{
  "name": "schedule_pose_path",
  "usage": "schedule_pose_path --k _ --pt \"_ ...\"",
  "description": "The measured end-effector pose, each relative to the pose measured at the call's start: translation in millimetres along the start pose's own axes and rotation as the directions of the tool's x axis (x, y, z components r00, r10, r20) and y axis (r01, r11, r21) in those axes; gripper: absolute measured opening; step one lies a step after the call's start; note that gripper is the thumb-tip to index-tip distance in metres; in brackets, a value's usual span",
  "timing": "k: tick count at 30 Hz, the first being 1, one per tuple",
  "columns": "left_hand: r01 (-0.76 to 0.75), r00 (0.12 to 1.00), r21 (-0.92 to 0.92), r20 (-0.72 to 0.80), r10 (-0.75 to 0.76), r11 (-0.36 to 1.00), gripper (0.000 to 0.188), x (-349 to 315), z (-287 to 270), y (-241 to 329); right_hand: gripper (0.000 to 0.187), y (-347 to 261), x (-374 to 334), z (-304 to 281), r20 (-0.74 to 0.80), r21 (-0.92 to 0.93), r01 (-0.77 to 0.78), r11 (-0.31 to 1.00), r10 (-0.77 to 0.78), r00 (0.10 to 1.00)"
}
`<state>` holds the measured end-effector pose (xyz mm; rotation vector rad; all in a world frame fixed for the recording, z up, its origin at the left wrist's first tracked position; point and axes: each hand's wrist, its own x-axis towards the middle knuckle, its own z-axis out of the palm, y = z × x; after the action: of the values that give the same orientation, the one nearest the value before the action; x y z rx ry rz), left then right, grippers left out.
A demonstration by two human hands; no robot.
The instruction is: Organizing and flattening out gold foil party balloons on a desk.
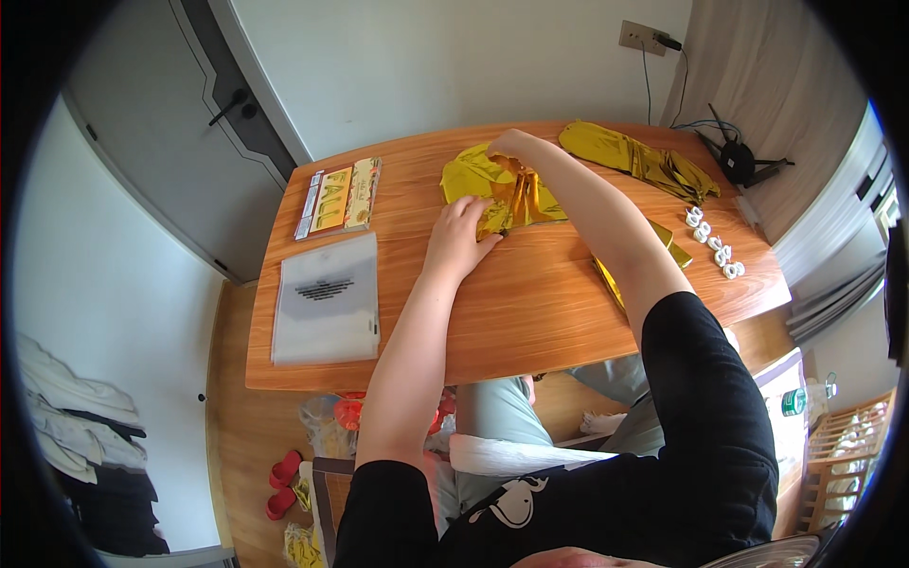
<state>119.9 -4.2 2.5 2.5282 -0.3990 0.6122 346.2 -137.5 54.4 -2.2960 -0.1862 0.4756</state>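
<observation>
Taking the middle of the wooden table (pixel 521 312) as the clock's centre and the wall side as twelve, a pair of red shoes (pixel 281 486) sits nearest, on the floor between seven and eight. On the table, a stack of clear plastic bags (pixel 327 312) lies between eight and nine. Toward three, folded gold foil (pixel 678 254) lies partly hidden by the right forearm, with small white rolls (pixel 722 256) just beyond it to the right.

The left hand (pixel 458 237) is near eleven, palm down, its fingers loosely spread and touching the near edge of a crumpled gold sheet (pixel 464 178), which lies between eleven and twelve. A colourful flat pack (pixel 339 199) rests toward ten. The right hand (pixel 511 147) reaches the sheet's far part near twelve, wrist bent; whether its fingers grip cannot be told. Farther, a long gold bundle (pixel 630 159) lies between one and two, and a black router (pixel 737 161) stands past two.
</observation>
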Motion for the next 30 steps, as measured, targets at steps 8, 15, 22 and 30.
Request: schedule_pose_path --k 8,15,22,30 --pt "-0.026 1.0 0.025 -0.001 0.026 0.999 0.059 2 4 -2 0.026 10 20 -9 0.073 0.038 0.076 0.996 -0.078 0.994" --pt "-0.048 0.999 0.002 -0.011 0.048 0.999 0.058 6 7 1 0.03 6 9 -19 0.013 -0.099 0.156 0.983 -0.156 0.988" --pt "-0.027 1.0 -0.024 -0.011 0.027 0.999 0.064 4 4 1 0.033 2 3 -16 0.176 0.122 0.233 0.965 -0.252 0.952" --pt "-0.022 0.989 -0.08 -0.145 0.01 0.997 0.089 6 -1 12 0.02 -6 49 1 0.306 0.786 -0.279 0.552 0.045 0.951"
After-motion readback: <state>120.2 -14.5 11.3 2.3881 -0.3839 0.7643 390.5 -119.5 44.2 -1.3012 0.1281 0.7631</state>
